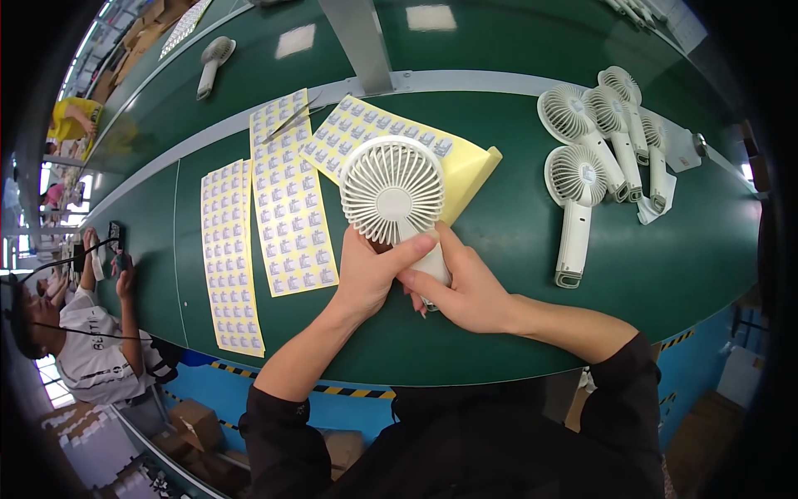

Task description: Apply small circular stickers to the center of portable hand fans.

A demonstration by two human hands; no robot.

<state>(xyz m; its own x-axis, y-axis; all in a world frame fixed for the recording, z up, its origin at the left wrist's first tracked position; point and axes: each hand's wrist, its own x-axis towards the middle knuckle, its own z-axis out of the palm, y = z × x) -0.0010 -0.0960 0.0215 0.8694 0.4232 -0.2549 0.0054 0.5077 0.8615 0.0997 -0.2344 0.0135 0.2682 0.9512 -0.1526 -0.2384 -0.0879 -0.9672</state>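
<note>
A white handheld fan (pixel 393 185) is held upright in front of me, its round grille facing up toward the head view. My left hand (pixel 368 268) wraps the fan's neck from the left, thumb laid across the handle. From the right, my right hand (pixel 467 287) grips the handle, its thumb also pressed on it. Part of the handle is hidden by my fingers. Behind the fan lies a yellow-backed sticker sheet (pixel 342 133) with a curled right edge. Further sticker sheets, one long sheet (pixel 291 224) and a stack (pixel 229 266), lie to the left.
Several white handheld fans (pixel 573 179) lie in a group at the right on the green table (pixel 507 358). Tweezers (pixel 287 125) rest on the long sheet. Another fan (pixel 216 62) lies beyond the metal rail. A co-worker (pixel 91 341) sits at the left.
</note>
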